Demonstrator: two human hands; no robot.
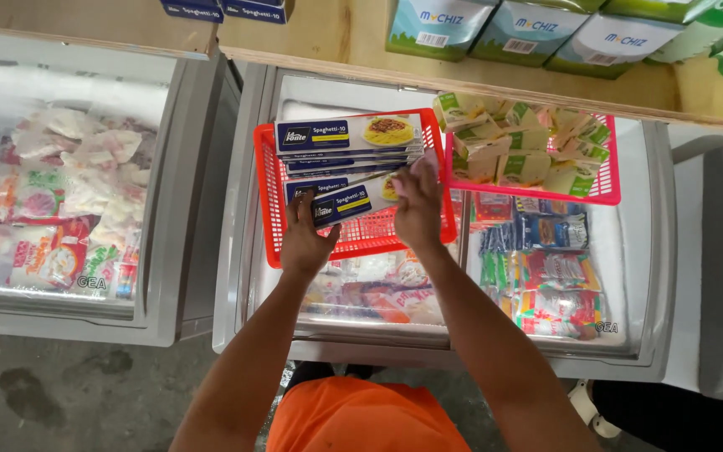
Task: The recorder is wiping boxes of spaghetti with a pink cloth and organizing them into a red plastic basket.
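1. We grip the near-left end of a flat pasta box (353,201) with our left hand (305,238), fingers closed on its edge.
2. The box is dark blue, with a pale end showing a pasta picture; its long axis runs left-right, tilted slightly upward rightward, over the red basket (271,201).
3. Our right hand (418,205) clasps its right end.

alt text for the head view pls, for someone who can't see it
Seen from above, a person's left hand and right hand hold a flat blue pasta box over a red basket of similar boxes, resting on a glass-topped chest freezer. A pink basket of green-and-white packets sits beside it.
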